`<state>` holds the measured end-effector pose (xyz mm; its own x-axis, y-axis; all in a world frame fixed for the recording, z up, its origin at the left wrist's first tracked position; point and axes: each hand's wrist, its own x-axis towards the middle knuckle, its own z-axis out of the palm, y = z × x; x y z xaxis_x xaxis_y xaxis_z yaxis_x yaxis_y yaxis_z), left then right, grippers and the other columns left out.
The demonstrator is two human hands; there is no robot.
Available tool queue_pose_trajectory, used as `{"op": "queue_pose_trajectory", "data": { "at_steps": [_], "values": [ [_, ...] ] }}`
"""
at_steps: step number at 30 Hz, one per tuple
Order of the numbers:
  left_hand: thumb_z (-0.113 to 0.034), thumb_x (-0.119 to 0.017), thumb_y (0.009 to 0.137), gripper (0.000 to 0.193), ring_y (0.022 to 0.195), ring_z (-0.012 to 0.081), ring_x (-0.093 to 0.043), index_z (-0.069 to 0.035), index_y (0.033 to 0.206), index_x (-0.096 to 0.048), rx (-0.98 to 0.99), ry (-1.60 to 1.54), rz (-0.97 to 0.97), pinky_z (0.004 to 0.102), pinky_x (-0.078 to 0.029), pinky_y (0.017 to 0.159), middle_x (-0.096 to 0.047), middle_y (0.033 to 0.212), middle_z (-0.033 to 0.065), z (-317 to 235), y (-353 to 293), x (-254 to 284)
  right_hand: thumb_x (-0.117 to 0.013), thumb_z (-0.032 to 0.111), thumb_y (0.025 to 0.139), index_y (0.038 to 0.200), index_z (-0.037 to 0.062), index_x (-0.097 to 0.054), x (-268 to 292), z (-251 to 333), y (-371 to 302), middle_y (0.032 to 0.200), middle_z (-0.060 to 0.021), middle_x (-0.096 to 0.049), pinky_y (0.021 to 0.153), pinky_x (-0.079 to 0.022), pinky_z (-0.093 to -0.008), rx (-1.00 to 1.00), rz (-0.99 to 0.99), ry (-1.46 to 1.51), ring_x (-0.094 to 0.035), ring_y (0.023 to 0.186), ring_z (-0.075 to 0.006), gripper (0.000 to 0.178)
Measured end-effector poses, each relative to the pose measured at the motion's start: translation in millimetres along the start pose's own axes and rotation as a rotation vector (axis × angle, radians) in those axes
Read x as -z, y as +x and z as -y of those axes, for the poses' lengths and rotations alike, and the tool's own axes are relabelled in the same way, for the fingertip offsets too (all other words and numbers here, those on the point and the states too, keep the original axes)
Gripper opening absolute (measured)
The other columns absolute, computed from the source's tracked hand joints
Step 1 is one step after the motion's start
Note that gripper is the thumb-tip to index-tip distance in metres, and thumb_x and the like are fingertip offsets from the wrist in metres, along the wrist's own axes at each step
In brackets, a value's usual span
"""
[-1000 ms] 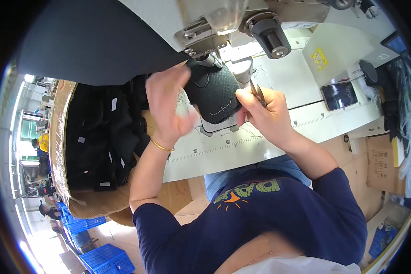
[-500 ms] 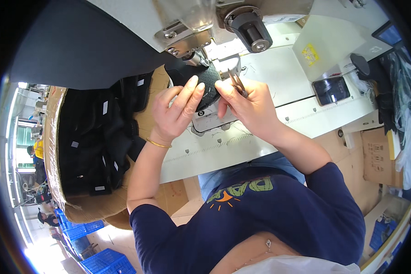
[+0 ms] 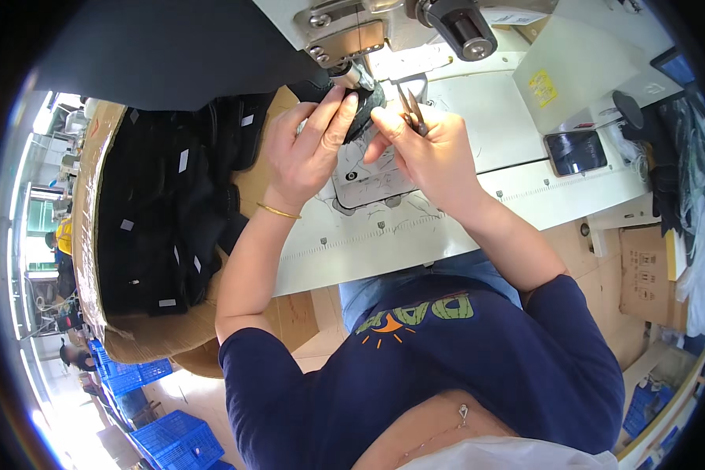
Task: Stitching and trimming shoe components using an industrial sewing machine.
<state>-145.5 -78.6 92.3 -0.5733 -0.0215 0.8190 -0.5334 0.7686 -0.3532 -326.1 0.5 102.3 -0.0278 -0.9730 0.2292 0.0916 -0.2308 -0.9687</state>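
Note:
Under the metal needle area (image 3: 351,77) of a sewing machine lies a black fabric piece (image 3: 363,119) with a curved edge. My left hand (image 3: 304,153) has its fingertips on the near left side of this piece, fingers close together; its thumb is hidden. At the right edge of the piece is my right hand (image 3: 440,160), thumb and forefinger bent toward the fabric. A pair of dark thread snips (image 3: 413,113) is held in that hand, blades pointing up and away. Whether the right fingertips also grip the fabric cannot be made out.
Left of the machine stands a cardboard box (image 3: 251,188) filled with black fabric pieces (image 3: 172,211) with white labels. A phone (image 3: 576,152) lies on the white table (image 3: 478,196) at the right. Thread scraps lie near the machine's plate (image 3: 368,176). Blue crates (image 3: 176,442) stand on the floor.
Both hands and the black fabric piece have shifted slightly away from me. The piece has turned, and more of the metal plate shows. The snips stay in my right hand.

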Motion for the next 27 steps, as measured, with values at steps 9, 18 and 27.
{"op": "queue_pose_trajectory", "data": {
  "at_steps": [9,18,27],
  "values": [
    [-0.010,-0.071,0.065,0.042,0.079,0.0197,-0.059,-0.002,0.106,-0.072,0.007,0.069,0.099,0.0318,-0.048,0.070,-0.069,0.108,0.0078,-23,24,28,-0.058,0.019,0.096,0.070,0.0021,-0.068,-5,2,3,0.055,0.0028,-0.056,0.045,-0.032,-0.0221,0.025,-0.074,0.074,-0.042,0.049,-0.0012,0.033],
    [-0.018,-0.070,0.069,0.026,0.078,0.0215,-0.056,0.001,0.087,-0.066,0.079,0.181,0.166,0.0343,-0.045,0.067,-0.060,0.085,0.0082,-48,51,24,-0.061,0.017,0.094,0.064,0.0009,-0.067,4,0,4,0.047,0.0041,-0.047,0.041,-0.025,-0.0221,-0.046,-0.038,0.169,-0.036,0.043,-0.0012,0.035],
    [-0.007,-0.067,0.075,0.037,0.093,0.0271,-0.055,0.001,0.110,-0.061,0.246,0.320,0.448,0.0379,-0.044,0.077,-0.053,0.103,0.0128,-61,40,39,-0.062,0.019,0.093,0.064,0.0020,-0.069,5,-4,5,0.048,0.0046,-0.050,0.042,-0.025,-0.0226,-0.040,-0.034,0.151,-0.036,0.045,-0.0006,0.034]
  ]
}}
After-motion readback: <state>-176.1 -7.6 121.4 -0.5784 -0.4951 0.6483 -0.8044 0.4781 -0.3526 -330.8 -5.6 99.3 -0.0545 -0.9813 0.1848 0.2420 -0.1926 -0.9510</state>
